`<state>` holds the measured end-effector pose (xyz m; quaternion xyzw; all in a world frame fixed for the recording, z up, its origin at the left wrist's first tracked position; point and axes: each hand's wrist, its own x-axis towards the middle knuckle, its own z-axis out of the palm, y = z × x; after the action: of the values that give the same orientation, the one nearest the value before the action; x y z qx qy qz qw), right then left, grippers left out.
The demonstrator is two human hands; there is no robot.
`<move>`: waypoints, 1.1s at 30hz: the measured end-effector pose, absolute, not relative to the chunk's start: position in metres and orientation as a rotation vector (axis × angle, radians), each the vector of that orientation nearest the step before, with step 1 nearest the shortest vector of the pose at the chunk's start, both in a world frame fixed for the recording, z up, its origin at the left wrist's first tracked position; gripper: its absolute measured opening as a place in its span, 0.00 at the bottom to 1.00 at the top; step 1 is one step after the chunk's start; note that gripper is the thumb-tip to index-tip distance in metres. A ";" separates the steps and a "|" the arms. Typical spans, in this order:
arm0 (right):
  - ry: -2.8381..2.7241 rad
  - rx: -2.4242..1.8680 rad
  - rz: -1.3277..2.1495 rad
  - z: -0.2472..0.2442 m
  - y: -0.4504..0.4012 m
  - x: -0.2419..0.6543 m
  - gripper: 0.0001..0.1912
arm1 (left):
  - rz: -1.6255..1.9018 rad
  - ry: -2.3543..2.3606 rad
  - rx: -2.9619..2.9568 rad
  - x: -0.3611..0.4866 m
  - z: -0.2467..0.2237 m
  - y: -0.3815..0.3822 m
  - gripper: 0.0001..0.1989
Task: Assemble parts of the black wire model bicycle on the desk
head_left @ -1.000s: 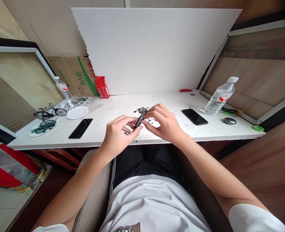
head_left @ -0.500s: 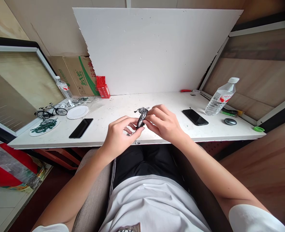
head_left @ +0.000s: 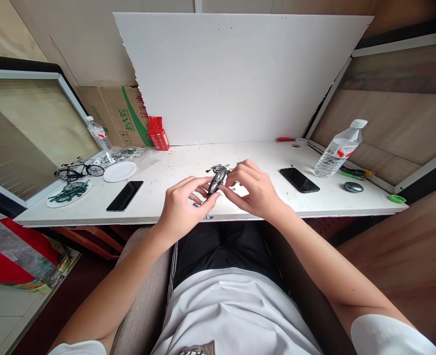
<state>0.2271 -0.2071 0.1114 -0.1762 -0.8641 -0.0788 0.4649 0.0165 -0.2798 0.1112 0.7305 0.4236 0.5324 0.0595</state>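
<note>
Between the thumb and fingers of my left hand [head_left: 183, 202] a small black spoked model bicycle wheel [head_left: 217, 181] is held tilted above the front of the table. My right hand [head_left: 252, 190] is curled at the wheel's right side. Its thumb tip touches the wheel near the hub, and the index finger bends close to the rim. Whether a tiny part sits between those fingertips cannot be made out. Just behind the wheel lie small dark model parts [head_left: 218, 168], partly hidden. A small shiny part [head_left: 209, 217] shows below my left hand by the table edge.
At left stand a black model bicycle [head_left: 78, 170], green parts on a white disc [head_left: 69, 193], a white disc [head_left: 119, 172] and a phone [head_left: 124, 196]. At right are another phone [head_left: 299, 179], a water bottle [head_left: 339, 149] and a dark rounded object [head_left: 353, 187]. A white board [head_left: 240, 79] closes the back.
My right fingers have loosened and shifted slightly on the wheel, the index finger drawing back from it. The wheel has turned a little, showing more of its spoked face. My left hand keeps its grip.
</note>
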 end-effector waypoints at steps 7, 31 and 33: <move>-2.214 -0.479 -0.146 0.113 -0.212 0.224 0.07 | 1.581 1.258 2.268 0.016 0.113 -0.281 0.11; -2.226 -0.431 -0.063 0.114 -0.213 0.225 0.13 | 1.531 1.170 2.189 0.017 0.115 -0.284 0.12; -2.205 -0.434 -0.043 0.112 -0.213 0.225 0.09 | 1.540 1.166 2.195 0.017 0.115 -0.284 0.12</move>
<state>0.2252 -0.2125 0.1122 -0.1740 -0.8847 -0.0174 0.4322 0.0171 -0.2840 0.1151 0.7462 0.3965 0.5235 0.1088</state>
